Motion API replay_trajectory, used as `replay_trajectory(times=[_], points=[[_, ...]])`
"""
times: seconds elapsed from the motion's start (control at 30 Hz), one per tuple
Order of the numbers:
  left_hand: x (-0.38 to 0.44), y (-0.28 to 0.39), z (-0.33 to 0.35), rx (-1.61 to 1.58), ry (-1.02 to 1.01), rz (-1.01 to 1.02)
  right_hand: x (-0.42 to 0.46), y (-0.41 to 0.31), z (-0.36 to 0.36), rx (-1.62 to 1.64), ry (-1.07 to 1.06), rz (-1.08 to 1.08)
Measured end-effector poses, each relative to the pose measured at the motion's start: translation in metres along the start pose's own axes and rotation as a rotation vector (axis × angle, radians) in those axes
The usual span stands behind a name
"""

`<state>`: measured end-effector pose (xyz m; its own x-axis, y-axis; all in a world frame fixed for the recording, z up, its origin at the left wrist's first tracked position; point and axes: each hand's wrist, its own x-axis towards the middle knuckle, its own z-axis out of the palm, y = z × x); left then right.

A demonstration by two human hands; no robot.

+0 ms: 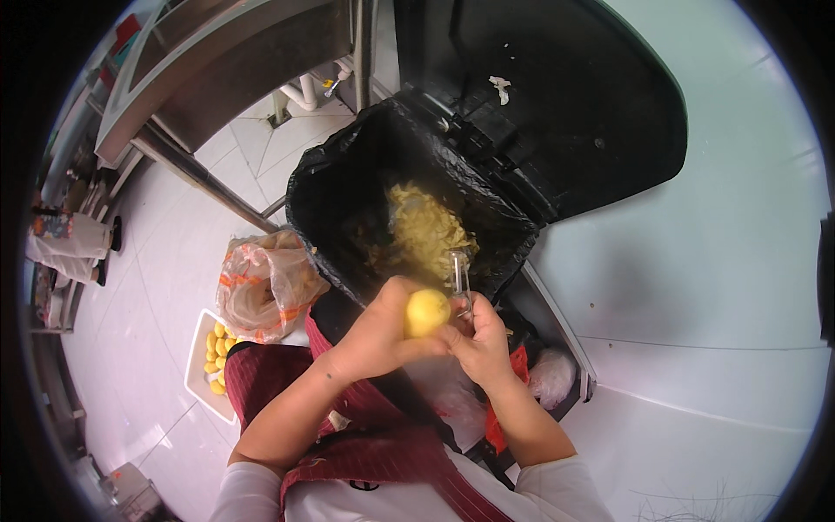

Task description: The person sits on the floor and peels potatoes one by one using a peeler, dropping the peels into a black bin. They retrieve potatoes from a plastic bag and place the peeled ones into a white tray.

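My left hand (383,329) grips a peeled, yellow potato (427,313) over the near rim of a black bin (326,169) lined with a black plastic bag. Close beside it, my right hand (483,346) holds a peeler (459,271) with a clear frame pointing away from me. The fingers of both hands nearly meet at the potato's lower right side. Inside the bin lies a heap of pale yellow peelings (427,228). Whether the blade touches the potato cannot be told.
Left of the bin stands a translucent plastic bag (267,287) with contents, beside a white tray (196,365) of peeled potatoes. The raised bin lid (574,98) leans near the wall (704,261). A steel table (261,65) is at upper left; a person (78,241) stands far left.
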<state>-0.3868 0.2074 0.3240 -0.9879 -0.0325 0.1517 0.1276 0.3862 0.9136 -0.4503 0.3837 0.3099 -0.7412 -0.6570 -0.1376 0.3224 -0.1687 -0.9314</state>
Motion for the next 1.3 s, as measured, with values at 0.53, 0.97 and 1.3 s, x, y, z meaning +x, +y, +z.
replay_trajectory(times=[0.53, 0.97, 1.3], points=[[0.008, 0.013, 0.013, 0.041, 0.215, -0.191, -0.010, -0.046, 0.011, -1.382, 0.002, -0.441], [0.008, 0.005, 0.014, 0.067, 0.196, -0.291, -0.004, -0.044, 0.003, -1.348, 0.097, -0.220], [0.027, 0.010, 0.006, 0.011, 0.225, -0.280, 0.015, -0.034, -0.024, -1.335, 0.283, -0.078]])
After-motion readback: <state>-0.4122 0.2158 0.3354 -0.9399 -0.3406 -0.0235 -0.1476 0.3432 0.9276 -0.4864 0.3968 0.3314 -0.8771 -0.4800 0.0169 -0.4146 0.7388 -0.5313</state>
